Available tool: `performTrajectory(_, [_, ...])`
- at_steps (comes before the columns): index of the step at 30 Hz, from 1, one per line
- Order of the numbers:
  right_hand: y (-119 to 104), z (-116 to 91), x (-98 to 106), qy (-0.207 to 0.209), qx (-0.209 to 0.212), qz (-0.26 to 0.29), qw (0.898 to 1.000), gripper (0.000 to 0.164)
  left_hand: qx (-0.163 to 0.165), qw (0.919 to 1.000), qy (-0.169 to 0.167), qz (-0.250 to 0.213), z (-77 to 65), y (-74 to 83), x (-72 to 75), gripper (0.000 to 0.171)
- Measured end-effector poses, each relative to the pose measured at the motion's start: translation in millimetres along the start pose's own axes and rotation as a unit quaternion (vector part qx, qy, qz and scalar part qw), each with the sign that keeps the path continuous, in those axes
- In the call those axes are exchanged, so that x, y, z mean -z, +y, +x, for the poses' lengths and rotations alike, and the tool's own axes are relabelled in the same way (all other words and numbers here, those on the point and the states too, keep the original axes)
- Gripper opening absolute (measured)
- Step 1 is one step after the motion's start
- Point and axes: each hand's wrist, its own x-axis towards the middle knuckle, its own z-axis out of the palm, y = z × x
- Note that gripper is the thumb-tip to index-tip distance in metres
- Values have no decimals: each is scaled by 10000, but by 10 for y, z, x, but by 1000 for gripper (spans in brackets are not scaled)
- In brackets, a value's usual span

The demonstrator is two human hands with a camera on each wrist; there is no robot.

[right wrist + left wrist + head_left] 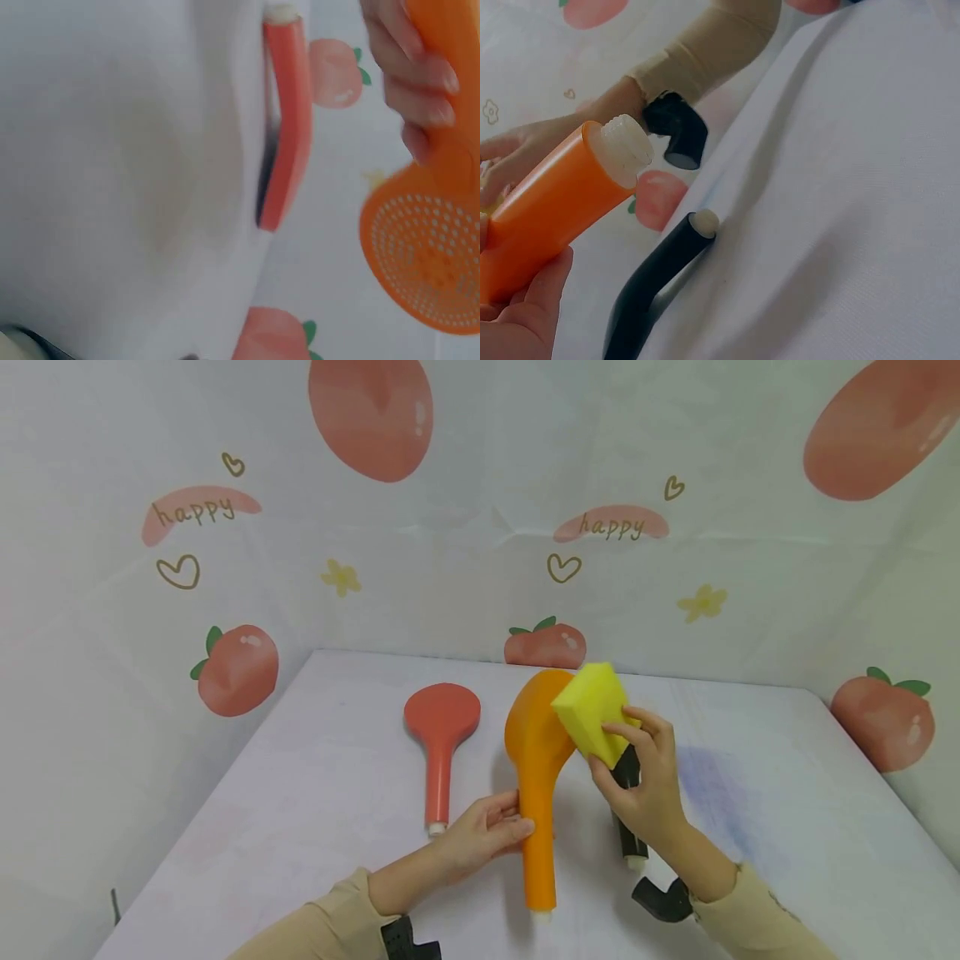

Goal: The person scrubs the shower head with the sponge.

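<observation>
An orange shower head point(538, 860) stands raised over the table, its rounded back toward the head camera. My left hand point(480, 839) grips it by the handle, thumb across the front. In the right wrist view the perforated spray face point(431, 259) shows, and the left wrist view shows the white threaded end point(626, 150). Between thumb and fingers my right hand point(648, 781) pinches a yellow sponge point(592, 710), which overlaps the right edge of the shower head's round part.
A red shower head point(441, 727) lies on the white-covered table point(300, 827) to the left. To the right, a black shower head point(632, 839) lies partly hidden behind the right hand and sponge. Behind the table hangs a fruit-printed cloth point(465, 577).
</observation>
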Motion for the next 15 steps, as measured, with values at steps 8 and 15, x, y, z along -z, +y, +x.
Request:
performTrajectory(8, [-103, -102, -28, -116, 732, -256, 9969, 38, -8, 10000, 39, -2, -7, 36, -3, 55])
performTrajectory(15, [-24, 27, 35, -50, 223, 7, 9997, 44, 96, 9999, 99, 91, -9, 25, -12, 55])
